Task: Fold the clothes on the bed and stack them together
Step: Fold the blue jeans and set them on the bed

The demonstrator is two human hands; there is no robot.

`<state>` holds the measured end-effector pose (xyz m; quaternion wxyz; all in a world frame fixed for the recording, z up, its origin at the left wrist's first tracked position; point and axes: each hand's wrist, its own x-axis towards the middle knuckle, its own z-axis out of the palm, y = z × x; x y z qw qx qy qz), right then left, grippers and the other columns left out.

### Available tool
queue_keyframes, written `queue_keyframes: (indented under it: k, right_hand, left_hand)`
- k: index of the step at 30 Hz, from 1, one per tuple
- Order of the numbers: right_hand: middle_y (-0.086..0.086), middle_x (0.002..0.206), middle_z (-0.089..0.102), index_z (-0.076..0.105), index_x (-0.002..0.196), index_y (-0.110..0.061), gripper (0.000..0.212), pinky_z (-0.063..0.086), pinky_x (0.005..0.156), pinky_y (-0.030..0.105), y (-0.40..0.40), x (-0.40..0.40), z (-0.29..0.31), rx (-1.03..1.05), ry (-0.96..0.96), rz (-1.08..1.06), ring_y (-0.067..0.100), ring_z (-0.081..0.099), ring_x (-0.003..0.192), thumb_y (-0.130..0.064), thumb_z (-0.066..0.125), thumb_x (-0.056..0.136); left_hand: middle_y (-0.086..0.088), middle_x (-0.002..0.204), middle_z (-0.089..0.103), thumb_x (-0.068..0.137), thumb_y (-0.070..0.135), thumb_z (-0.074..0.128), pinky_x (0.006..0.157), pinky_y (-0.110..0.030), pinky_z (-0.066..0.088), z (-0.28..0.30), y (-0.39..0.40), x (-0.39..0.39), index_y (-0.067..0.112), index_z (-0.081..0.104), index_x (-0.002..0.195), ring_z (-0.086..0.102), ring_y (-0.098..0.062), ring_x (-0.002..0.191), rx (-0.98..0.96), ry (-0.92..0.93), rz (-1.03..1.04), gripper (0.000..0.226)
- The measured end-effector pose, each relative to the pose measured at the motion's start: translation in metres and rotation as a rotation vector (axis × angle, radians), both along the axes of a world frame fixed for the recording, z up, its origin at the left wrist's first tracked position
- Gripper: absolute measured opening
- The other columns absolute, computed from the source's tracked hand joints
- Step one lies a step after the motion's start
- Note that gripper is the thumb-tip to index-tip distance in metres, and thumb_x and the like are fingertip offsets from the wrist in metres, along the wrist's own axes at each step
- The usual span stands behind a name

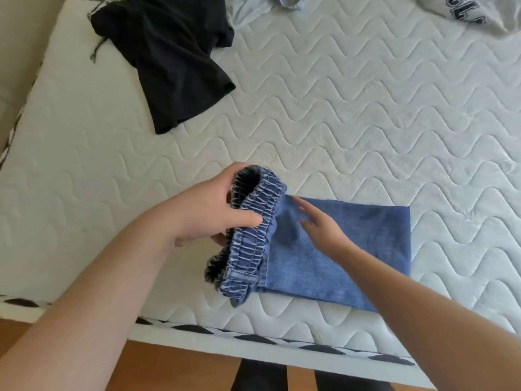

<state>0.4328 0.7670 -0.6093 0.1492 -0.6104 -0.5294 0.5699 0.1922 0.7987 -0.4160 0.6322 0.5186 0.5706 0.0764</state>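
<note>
Bed [366,108]: bare white quilted mattress, wave stitching, black-and-white trim along near edge. Wooden floor [174,368] below near edge. Black garment [174,60] lies crumpled far left; grey garment with dark lettering [473,12] far right; pale garment [253,9] at far edge between them. Blue jeans [352,249], folded, lie near edge, centre-right. Left hand [208,210] grips the elastic waistband [253,230], raised off the mattress. Right hand [321,227], fingers straight, rests flat on the denim just right of the waistband.

bare forearms [93,292], perhaps dark trouser legs [259,375]
</note>
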Motion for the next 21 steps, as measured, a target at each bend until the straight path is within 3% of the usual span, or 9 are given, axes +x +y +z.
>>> queue_keyframes:
  k: [4,8,11,14,17,21]
  right_hand:
    - [-0.012,0.124,0.066,0.057,0.13,-0.035,0.031,0.046,0.097,0.028,-0.029,0.032,0.014,-0.063,0.274,-0.376,0.006,0.06,0.117,-0.026,0.046,0.103]
    - [0.001,0.121,0.07,0.062,0.124,-0.029,0.038,0.051,0.085,0.027,-0.053,0.069,0.022,-0.224,0.483,-0.658,0.015,0.067,0.11,-0.046,0.034,0.104]
    - [0.0,0.12,0.07,0.06,0.124,-0.029,0.056,0.05,0.084,0.031,-0.067,0.095,0.016,-0.318,0.562,-0.78,0.016,0.068,0.108,-0.061,0.023,0.1]
    - [-0.004,0.122,0.069,0.061,0.122,-0.038,0.063,0.049,0.085,0.031,-0.073,0.107,0.006,-0.343,0.544,-0.788,0.013,0.067,0.11,-0.076,0.022,0.09]
    - [-0.008,0.119,0.07,0.06,0.124,-0.043,0.067,0.054,0.083,0.028,-0.072,0.104,0.003,-0.383,0.431,-0.692,0.009,0.067,0.108,-0.086,0.038,0.078]
    - [-0.018,0.11,0.068,0.047,0.126,-0.038,0.083,0.048,0.082,0.02,-0.066,0.09,-0.004,-0.226,0.173,-0.667,-0.006,0.065,0.096,-0.074,0.077,0.057]
  left_hand:
    - [0.003,0.093,0.068,0.078,0.018,0.075,0.052,-0.033,0.058,-0.026,0.002,0.073,0.047,0.044,0.117,0.071,-0.013,0.072,-0.029,0.054,-0.094,0.058]
    - [0.003,0.108,0.063,0.08,0.029,0.067,0.054,-0.026,0.05,-0.074,-0.006,0.146,0.039,0.033,0.127,0.063,-0.012,0.078,0.089,0.241,-0.297,0.058]
    - [-0.006,0.114,0.064,0.082,0.032,0.064,0.062,-0.031,0.047,-0.109,-0.013,0.185,0.031,0.03,0.13,0.059,-0.022,0.084,0.158,0.351,-0.336,0.059]
    - [-0.005,0.12,0.063,0.087,0.034,0.064,0.069,-0.036,0.058,-0.137,-0.02,0.204,0.033,0.028,0.142,0.063,-0.022,0.091,0.06,0.29,-0.234,0.067]
    - [0.002,0.109,0.068,0.092,0.044,0.061,0.067,-0.035,0.061,-0.152,-0.022,0.194,0.035,0.035,0.146,0.069,-0.016,0.091,-0.115,0.175,-0.227,0.06]
    - [0.01,0.105,0.067,0.093,0.04,0.061,0.086,-0.032,0.052,-0.167,-0.003,0.152,0.03,0.06,0.12,0.063,-0.005,0.09,0.336,0.344,-0.357,0.029]
